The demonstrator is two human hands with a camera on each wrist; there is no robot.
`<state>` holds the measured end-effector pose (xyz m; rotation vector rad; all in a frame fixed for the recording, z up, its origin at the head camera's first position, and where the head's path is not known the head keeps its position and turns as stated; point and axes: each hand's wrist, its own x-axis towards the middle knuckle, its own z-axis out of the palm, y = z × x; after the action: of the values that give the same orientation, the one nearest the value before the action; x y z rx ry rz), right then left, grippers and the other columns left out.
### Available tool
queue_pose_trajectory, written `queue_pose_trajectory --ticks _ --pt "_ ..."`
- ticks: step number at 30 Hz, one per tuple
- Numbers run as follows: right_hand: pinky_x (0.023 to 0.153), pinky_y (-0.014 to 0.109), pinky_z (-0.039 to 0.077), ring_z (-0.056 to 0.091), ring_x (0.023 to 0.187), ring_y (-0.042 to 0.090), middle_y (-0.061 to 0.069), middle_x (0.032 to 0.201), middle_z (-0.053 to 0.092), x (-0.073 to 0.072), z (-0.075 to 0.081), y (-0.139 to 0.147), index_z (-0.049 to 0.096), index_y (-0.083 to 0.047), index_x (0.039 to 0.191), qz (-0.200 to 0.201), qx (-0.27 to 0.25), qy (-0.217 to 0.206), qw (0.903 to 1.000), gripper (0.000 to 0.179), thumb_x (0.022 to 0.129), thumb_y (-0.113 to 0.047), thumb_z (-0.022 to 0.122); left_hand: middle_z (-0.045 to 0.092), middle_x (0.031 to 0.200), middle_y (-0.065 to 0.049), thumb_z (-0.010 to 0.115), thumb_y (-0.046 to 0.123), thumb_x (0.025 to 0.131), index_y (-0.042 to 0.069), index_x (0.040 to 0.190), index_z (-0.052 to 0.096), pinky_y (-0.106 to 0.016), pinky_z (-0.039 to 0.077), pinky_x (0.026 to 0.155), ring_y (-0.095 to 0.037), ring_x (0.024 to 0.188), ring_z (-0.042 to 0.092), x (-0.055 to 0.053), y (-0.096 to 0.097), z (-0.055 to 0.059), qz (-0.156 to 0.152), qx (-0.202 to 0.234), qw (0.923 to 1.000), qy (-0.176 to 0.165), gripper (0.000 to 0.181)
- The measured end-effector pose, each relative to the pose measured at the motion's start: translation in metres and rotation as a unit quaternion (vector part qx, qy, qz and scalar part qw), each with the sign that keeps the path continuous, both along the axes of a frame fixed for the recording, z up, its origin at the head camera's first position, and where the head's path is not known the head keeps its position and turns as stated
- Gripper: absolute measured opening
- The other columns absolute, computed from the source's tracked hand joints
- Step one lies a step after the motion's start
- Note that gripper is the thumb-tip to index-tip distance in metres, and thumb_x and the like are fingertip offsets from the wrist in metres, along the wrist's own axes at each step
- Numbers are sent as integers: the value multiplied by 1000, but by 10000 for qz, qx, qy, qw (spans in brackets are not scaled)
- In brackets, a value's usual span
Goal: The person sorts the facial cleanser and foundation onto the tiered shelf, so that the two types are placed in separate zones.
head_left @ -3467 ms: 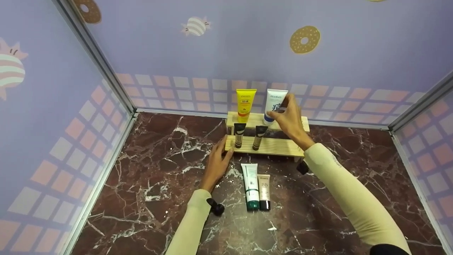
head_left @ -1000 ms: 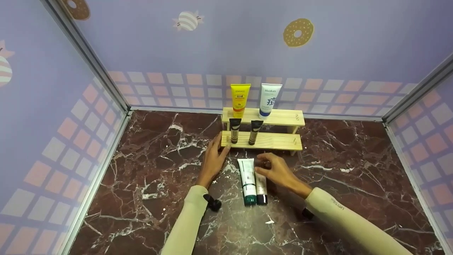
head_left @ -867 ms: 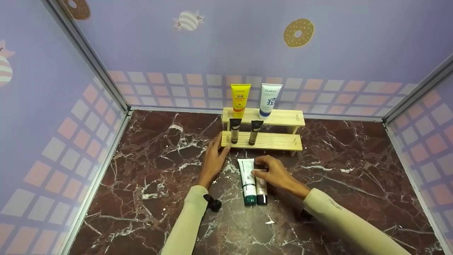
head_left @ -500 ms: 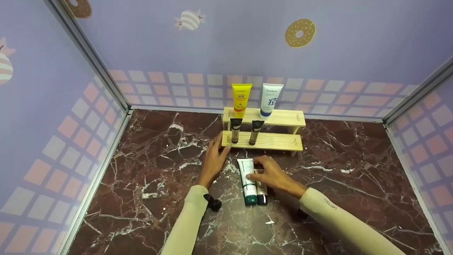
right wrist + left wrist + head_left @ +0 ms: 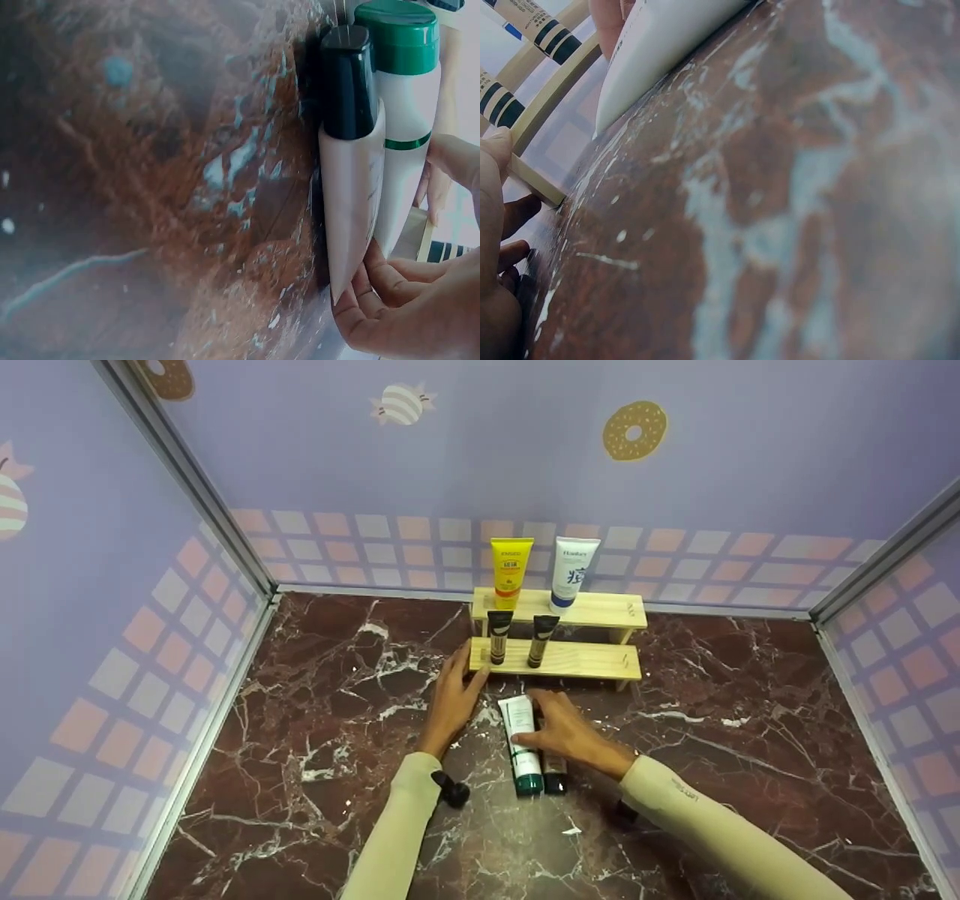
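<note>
In the head view, a white tube with a green cap [image 5: 527, 769] lies on the marble table. My right hand [image 5: 574, 733] holds it, thumb across its front and fingers at its right side. A pinkish-beige tube with a black cap [image 5: 349, 187] lies alongside it; in the head view my hand covers most of it. My left hand [image 5: 452, 701] grips the left end of a two-tier wooden shelf [image 5: 592, 658], thumb at the front of the lower board. In the left wrist view, its fingers [image 5: 517, 217] show beside the shelf leg.
On the upper tier stand a yellow tube [image 5: 510, 574] and a white tube with a blue cap [image 5: 574, 574]. Two small dark-capped tubes [image 5: 498, 639] stand on the lower tier. A patterned back wall [image 5: 420, 480] rises behind the shelf, with side walls at left and right.
My right hand has left the white-and-blue tube on the upper tier, come down to the table, and moved left onto the green-capped tube, whose upper end has shifted slightly left. My left hand stays put.
</note>
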<state>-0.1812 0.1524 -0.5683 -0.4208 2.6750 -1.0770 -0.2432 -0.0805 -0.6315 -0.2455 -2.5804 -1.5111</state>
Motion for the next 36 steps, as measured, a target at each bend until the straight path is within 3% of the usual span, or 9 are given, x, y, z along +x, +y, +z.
queue_pose_trajectory --ticks 2,9,11,14,21,26,30,36 --pt "119 64 44 54 143 51 30 155 58 1 0 -2 51 8 158 -38 13 47 10000 95 85 -31 98 43 169 -23 63 45 113 11 173 37 -63 37 125 -44 154 45 0 0 0 20 -21 10000 6 74" --pt "102 59 58 70 117 41 23 134 72 6 -3 -10 42 5 164 -88 -164 253 9995 103 84 -28 98 43 170 -21 63 46 113 12 173 38 -61 35 126 -43 156 43 0 0 0 48 28 10000 -46 74" --pt "102 60 58 69 120 42 24 136 71 7 -3 -12 43 4 164 -174 -111 274 9994 104 84 -29 99 43 170 -21 63 46 113 12 173 38 -61 35 126 -43 156 43 0 0 0 41 19 10000 -36 74" --pt "101 61 58 66 120 41 24 132 70 8 -2 -15 46 3 162 -325 10 195 9993 102 83 -33 99 43 170 -21 63 45 113 12 173 38 -61 36 126 -43 156 44 0 0 0 40 -33 10000 9 73" --pt "87 50 62 67 100 30 16 113 69 11 -1 -17 62 4 143 -452 261 117 9986 82 83 -40 98 42 171 -21 61 46 113 11 173 37 -63 36 125 -44 156 43 0 -1 -1 22 -41 10000 48 74" --pt "70 38 62 69 80 21 9 96 74 9 -3 -15 66 7 134 -475 -265 37 9985 72 83 -31 99 41 171 -20 60 51 113 14 174 36 -65 36 124 -45 155 43 0 -2 0 33 10 10000 -56 75" --pt "65 36 62 70 74 19 12 92 77 10 -3 -12 68 9 128 -538 -758 -98 9956 63 82 -24 97 40 172 -19 59 54 113 17 175 35 -67 36 124 -45 156 43 1 -2 0 24 54 9999 -144 76" --pt "77 41 64 76 84 24 12 98 79 14 4 -8 72 5 121 -849 -1328 -118 9874 52 84 -21 96 38 174 -18 58 56 112 19 175 34 -69 36 123 -46 157 41 3 -1 1 -3 54 9998 -200 77"
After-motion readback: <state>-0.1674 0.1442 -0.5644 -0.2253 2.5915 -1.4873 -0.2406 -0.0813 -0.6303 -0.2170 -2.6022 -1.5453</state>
